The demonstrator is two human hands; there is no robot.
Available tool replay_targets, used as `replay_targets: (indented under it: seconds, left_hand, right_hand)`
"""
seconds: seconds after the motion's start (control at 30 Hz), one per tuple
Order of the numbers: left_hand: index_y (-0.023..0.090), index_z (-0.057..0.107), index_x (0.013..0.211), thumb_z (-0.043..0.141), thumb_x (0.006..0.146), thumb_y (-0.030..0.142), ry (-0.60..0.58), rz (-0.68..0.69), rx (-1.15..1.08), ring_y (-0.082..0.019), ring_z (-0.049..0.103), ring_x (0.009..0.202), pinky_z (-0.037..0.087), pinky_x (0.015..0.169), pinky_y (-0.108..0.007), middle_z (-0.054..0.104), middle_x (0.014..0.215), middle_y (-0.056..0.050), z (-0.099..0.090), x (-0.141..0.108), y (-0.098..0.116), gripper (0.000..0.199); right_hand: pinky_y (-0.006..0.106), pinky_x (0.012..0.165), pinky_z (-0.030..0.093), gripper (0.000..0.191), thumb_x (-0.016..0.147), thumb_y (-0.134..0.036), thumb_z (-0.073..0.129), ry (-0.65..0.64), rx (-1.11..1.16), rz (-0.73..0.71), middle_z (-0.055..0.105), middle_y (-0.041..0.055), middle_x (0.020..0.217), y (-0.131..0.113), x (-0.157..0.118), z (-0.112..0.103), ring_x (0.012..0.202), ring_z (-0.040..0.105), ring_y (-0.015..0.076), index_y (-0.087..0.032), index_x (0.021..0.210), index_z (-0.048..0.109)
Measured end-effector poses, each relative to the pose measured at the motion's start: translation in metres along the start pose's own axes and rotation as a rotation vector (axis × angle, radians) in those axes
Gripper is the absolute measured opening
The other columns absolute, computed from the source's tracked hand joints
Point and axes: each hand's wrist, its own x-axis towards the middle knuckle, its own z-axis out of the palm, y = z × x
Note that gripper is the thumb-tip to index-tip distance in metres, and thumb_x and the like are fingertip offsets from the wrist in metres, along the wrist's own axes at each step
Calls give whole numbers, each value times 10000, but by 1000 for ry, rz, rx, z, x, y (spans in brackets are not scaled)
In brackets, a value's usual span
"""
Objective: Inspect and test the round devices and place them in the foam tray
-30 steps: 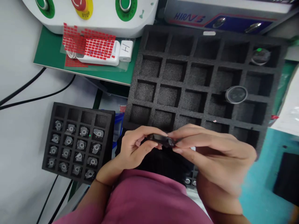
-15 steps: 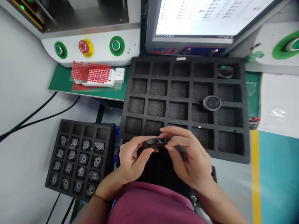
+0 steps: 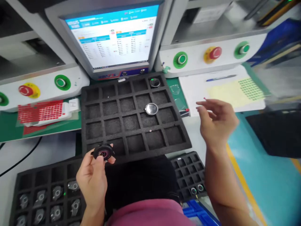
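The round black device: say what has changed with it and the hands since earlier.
The right hand has let go of the round black device and moved right, past the large foam tray, a tiny red bit by its fingers. The left hand alone now holds the device, its round face turned into view. The silver-rimmed disc on the tray's dividers and the dark disc in its far right compartment stay put.

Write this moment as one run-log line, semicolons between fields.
left hand: holds round black device; right hand: raised beside foam tray, red speck at fingers; foam tray: silver-rimmed disc on dividers; monitor: lit
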Motion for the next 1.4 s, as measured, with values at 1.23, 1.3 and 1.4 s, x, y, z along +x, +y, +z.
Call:
replay_targets:
  seconds: [1.23, 1.3, 1.4]
  left_hand:
    - [133, 717, 1010, 590, 964, 536, -419, -213, -324, -173, 748, 782, 613, 683, -254, 790, 1036, -116, 53, -16, 0, 426]
    - [142, 693, 1014, 593, 967, 520, -400, -169, -325, -190, 759, 826, 613, 676, -258, 790, 1030, -111, 52, -19, 0, 394]
    - [169, 625, 1070, 644, 952, 460, -409, -153, -310, -210, 768, 856, 617, 675, -283, 783, 1072, -114, 50, -19, -1, 315]
  right_hand:
    - [224, 646, 622, 268, 867, -16, 664, -644, 967, 154, 661, -25, 839, -125, -56, 24, 720, 717, 130, -228, 962, 531]
    - [232, 663, 633, 270, 870, -17, 664, -587, 971, 181, 655, -29, 841, -129, -68, 31, 707, 712, 126, -225, 974, 526]
    - [241, 644, 636, 285, 860, -15, 684, -471, 954, 165, 652, -33, 841, -135, -78, 33, 665, 694, 122, -228, 974, 535]
